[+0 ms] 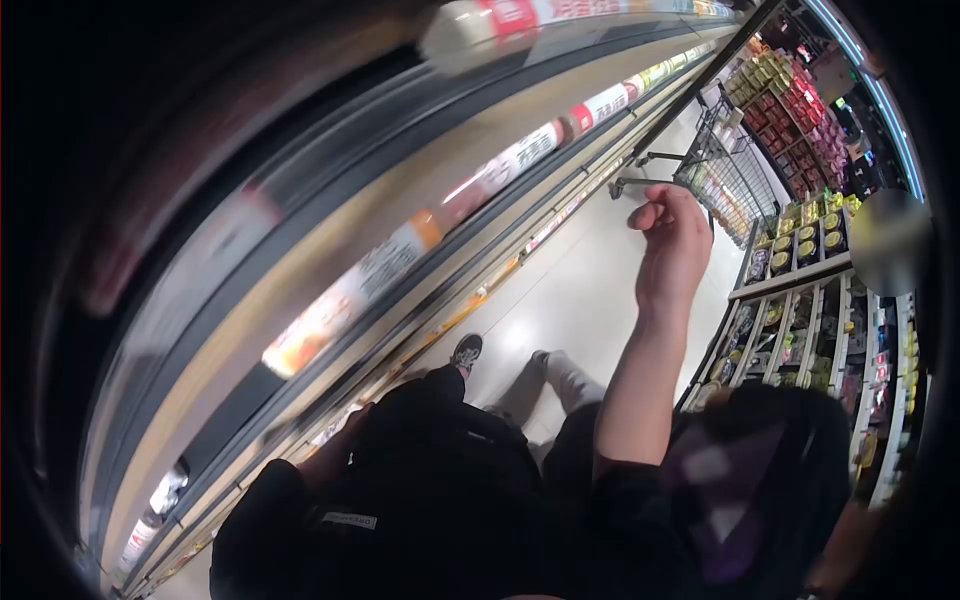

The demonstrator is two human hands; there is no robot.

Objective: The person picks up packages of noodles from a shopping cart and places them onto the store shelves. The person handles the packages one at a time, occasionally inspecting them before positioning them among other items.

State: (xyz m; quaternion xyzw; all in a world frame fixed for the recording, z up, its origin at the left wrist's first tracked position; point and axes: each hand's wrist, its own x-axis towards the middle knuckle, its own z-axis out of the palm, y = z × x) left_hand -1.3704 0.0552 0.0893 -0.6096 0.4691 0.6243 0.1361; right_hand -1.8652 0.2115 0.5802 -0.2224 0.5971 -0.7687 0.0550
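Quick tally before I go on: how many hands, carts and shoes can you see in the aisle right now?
Hands: 2 (left hand, right hand)
Cart: 1
Shoe: 1 clearly in view
Total: 4

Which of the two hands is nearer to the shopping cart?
The right hand, raised with fingers curled close to the shopping cart; the left hand is low by the dark jacket.
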